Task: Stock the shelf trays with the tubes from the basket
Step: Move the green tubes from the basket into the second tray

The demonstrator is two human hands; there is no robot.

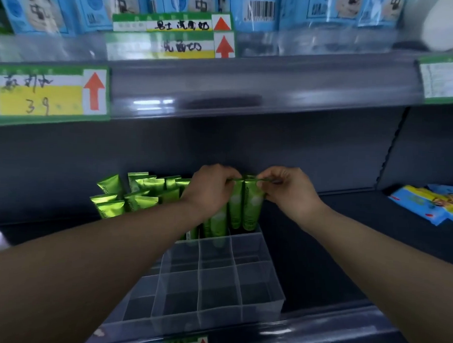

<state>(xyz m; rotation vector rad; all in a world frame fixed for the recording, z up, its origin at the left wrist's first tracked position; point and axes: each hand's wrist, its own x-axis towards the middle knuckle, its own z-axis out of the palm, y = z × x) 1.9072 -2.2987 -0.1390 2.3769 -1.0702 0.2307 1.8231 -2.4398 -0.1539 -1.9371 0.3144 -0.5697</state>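
Note:
A clear plastic divided tray [257, 288] sits on the dark shelf, its front cells bare. Green tubes [219, 223] stand upright in its back cells. My left hand [209, 188] pinches the top crimp of one upright green tube [235, 210] in the back row. My right hand [289, 190] pinches the top of the neighbouring green tube [252, 210] at the tray's back right corner. More green tubes [132, 193] stand packed together to the left, behind my left forearm. The basket is not in view.
Blue and yellow flat packets [429, 204] lie on the shelf at the right. The upper shelf edge [248, 95] with price labels overhangs the hands. Blue boxes [259, 10] stand on the shelf above. The shelf's front lip [317, 326] runs below the tray.

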